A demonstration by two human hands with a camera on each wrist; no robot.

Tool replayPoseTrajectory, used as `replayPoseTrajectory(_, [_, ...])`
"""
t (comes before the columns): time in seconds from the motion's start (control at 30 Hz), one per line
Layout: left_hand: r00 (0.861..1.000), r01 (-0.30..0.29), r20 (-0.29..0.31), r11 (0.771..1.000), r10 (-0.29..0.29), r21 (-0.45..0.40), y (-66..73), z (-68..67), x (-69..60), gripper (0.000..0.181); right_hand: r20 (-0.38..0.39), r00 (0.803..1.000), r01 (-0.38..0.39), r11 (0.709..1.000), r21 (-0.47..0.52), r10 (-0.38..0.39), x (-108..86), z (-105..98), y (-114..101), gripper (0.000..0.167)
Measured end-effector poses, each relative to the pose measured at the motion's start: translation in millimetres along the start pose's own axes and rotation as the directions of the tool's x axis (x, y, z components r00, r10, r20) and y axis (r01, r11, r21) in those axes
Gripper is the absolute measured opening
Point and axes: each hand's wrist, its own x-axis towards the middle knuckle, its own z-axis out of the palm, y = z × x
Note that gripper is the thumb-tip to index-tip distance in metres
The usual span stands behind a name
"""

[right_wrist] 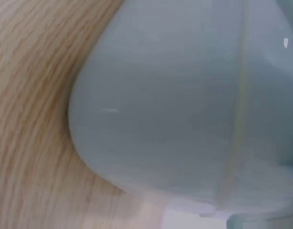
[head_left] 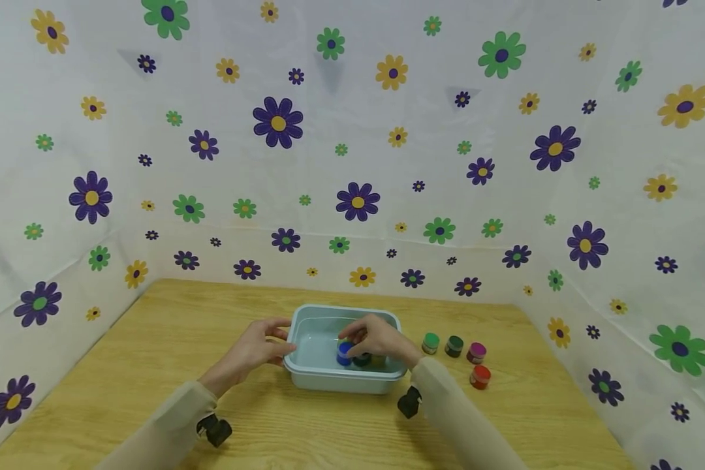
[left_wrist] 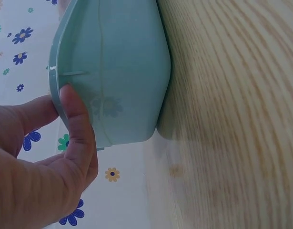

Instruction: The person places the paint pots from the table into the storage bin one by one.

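A light blue plastic basin (head_left: 341, 380) stands on the wooden table. My left hand (head_left: 258, 347) grips its left rim, thumb on one side and fingers on the other, as the left wrist view shows with the basin wall (left_wrist: 127, 71) close up. My right hand (head_left: 378, 338) reaches down inside the basin and pinches a small jar with a blue lid (head_left: 344, 353). Beside that jar in the basin are a dark jar (head_left: 361, 360) and a yellowish one (head_left: 378, 360), partly hidden. In the right wrist view only the basin's outer wall (right_wrist: 160, 105) shows, not the hand.
Right of the basin stand several small paint-like jars: a light green one (head_left: 431, 343), a dark green one (head_left: 454, 346), a magenta one (head_left: 476, 353) and a red one (head_left: 480, 376). A flower-printed white cloth (head_left: 323, 176) encloses the table (head_left: 305, 431) at the back and sides.
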Motion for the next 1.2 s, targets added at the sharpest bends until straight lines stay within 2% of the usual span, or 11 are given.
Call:
replayPoseTrajectory(0.27, [1.0, 0.008, -0.008, 1.0, -0.008, 0.004, -0.1, 1.5, 0.9, 0.057, -0.026, 0.999, 0.041, 0.993, 0.113, -0.038, -14.3, -15.6, 0.6, 0.028])
replayPoseTrajectory(0.47, [1.0, 0.014, -0.009, 1.0, -0.014, 0.006, -0.1, 1.1, 1.0, 0.058, -0.028, 0.998, 0.053, 0.965, 0.256, -0.048, -28.3, -31.1, 7.9, 0.032])
replayPoseTrajectory(0.67, [1.0, 0.014, -0.01, 1.0, -0.014, 0.007, 0.0, 1.1, 1.0, 0.059, -0.064, 0.997, 0.051, 0.95, 0.308, -0.033, -43.3, -45.8, 16.7, 0.035])
replayPoseTrajectory(0.9, [1.0, 0.009, -0.003, 1.0, -0.009, 0.008, -0.6, 2.2, 0.5, 0.059, -0.118, 0.992, 0.071, 0.943, 0.325, -0.034, -57.7, -60.3, 31.8, 0.035])
replayPoseTrajectory(1.1, [1.0, 0.02, -0.012, 1.0, -0.019, 0.014, -0.5, 1.9, -0.1, 0.058, -0.18, 0.983, 0.081, 0.957, 0.279, -0.031, -69.5, -73.3, 40.5, 0.036])
replayPoseTrajectory(1.2, [1.0, 0.019, -0.017, 1.0, -0.019, 0.014, 0.2, 1.2, 0.2, 0.058, -0.198, 0.98, 0.042, 0.969, 0.244, 0.007, -75.2, -78.8, 45.6, 0.034])
